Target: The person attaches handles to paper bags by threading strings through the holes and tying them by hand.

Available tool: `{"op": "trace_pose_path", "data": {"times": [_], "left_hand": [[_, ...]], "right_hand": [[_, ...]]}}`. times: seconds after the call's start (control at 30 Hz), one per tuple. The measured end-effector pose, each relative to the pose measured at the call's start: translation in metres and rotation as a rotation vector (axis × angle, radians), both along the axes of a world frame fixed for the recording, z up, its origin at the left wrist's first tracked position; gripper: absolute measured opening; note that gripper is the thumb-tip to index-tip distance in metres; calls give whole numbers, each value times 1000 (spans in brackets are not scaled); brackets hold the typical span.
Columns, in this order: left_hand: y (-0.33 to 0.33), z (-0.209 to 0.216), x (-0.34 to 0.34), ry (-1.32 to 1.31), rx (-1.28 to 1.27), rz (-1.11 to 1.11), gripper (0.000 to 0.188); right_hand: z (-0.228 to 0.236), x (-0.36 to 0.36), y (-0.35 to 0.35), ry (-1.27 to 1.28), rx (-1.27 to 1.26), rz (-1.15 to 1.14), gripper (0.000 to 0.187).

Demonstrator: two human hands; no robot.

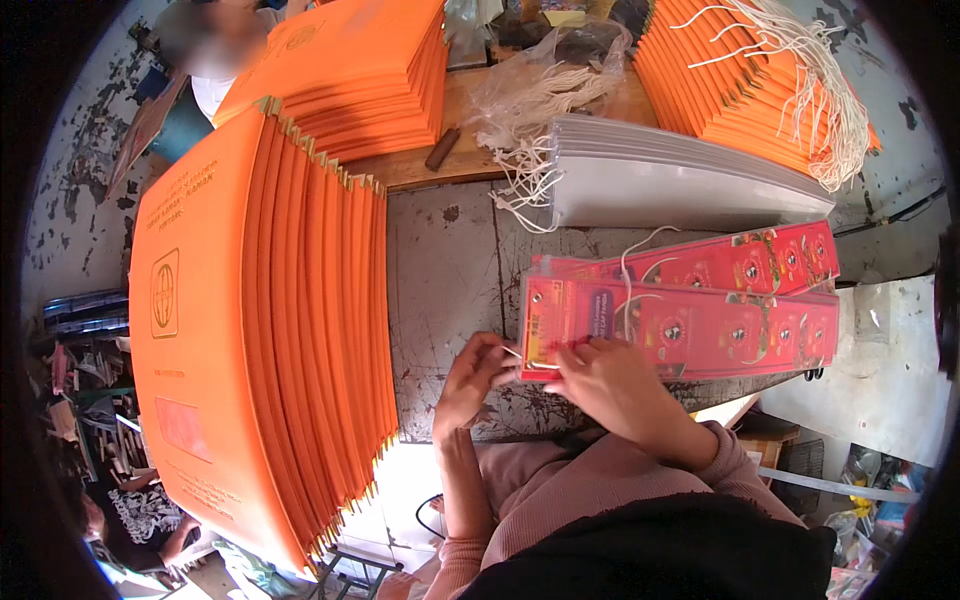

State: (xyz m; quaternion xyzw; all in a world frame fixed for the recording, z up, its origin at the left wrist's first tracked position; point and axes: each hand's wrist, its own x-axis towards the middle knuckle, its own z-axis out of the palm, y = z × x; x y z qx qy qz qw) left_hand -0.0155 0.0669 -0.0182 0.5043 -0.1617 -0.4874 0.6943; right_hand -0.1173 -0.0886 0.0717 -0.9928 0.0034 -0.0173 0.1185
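A long red printed card strip in a clear plastic cover (740,335) lies in front of me, on top of another red strip (740,258). My left hand (472,385) is at its near left corner, fingers bent in a pinch on the end of a thin white cord (510,350). My right hand (612,388) presses on the strip's near edge, thumb and fingers closed on the plastic; its fingertips are partly hidden. Another length of white cord (628,270) loops across both strips.
Tall stacks of orange folders (250,300) stand at left and far left. Behind the strips lie grey-white sheets (680,180) with white cords. A clear bag of cords (560,90), a dark small block (442,148) and more corded orange folders (730,90) sit farther back. People are at left.
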Motion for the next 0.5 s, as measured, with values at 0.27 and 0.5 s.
{"op": "trace_pose_path", "data": {"times": [0.27,0.5], "left_hand": [[-33,-3,-24,613,-246,761,15],[-41,-2,-4,408,-256,645,12]], "right_hand": [[23,-48,-98,390,396,-87,27],[20,-94,-150,-463,1294,-295,41]]}}
